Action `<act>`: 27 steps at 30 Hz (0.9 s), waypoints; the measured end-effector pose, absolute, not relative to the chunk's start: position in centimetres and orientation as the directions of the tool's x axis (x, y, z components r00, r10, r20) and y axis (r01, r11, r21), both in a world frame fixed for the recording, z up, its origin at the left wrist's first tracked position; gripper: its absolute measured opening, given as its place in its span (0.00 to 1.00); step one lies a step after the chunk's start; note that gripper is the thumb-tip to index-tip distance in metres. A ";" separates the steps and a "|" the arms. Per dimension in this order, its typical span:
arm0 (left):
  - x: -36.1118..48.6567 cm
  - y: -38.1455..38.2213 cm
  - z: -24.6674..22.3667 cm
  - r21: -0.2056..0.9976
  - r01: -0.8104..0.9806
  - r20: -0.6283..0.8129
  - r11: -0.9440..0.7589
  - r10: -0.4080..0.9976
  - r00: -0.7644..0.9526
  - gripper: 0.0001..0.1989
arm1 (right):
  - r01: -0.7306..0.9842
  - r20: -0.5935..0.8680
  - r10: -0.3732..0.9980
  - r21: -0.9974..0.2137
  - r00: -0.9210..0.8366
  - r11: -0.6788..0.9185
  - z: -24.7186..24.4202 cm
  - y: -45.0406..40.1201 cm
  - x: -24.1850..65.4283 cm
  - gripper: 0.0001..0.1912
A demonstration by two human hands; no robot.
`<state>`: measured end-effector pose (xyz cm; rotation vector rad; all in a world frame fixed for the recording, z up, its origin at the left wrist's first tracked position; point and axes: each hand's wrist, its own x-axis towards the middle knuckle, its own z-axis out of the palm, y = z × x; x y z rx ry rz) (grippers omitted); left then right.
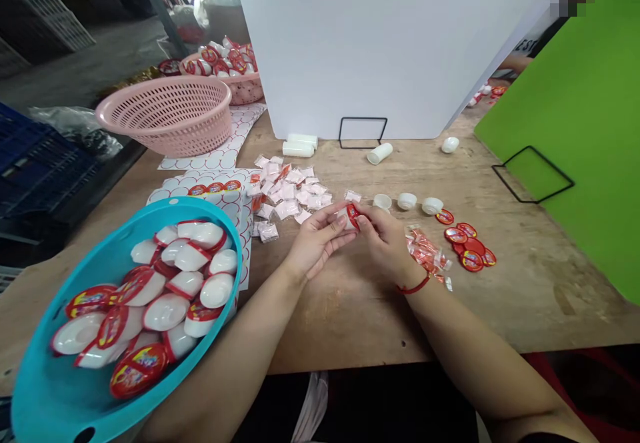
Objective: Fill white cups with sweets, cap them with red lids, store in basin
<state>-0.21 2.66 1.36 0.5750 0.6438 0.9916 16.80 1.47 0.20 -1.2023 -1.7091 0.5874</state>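
Left hand [317, 240], right hand [385, 243]: fingers closed, gripping white plastic cup [344, 220] with red foil lid [353, 215], right of teal basin [150, 213].

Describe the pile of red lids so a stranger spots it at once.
On the wooden table, look right of the person's hands, near the green board. A small overlapping pile of flat red lids lies there. Unlike the white cups above it, these are thin and printed.

On the right I count three white caps [407, 201] and six red foil lids [466, 243]; far left, two pink baskets [165, 130].
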 end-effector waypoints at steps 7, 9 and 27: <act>0.7 1.4 1.6 0.759 -0.493 -0.254 0.426 0.890 0.378 0.27 | 0.616 0.448 0.784 -0.489 -0.430 0.617 1.2 1.1 18.0 0.11; 0.8 1.2 1.4 0.786 -0.468 -0.249 0.404 0.900 0.358 0.26 | 0.645 0.460 0.779 -0.449 -0.426 0.618 1.1 1.2 18.1 0.07; -0.3 2.7 0.9 0.867 -0.324 -0.227 0.378 0.879 0.419 0.21 | 0.452 0.157 0.964 -0.858 -0.217 0.242 0.5 1.4 17.8 0.37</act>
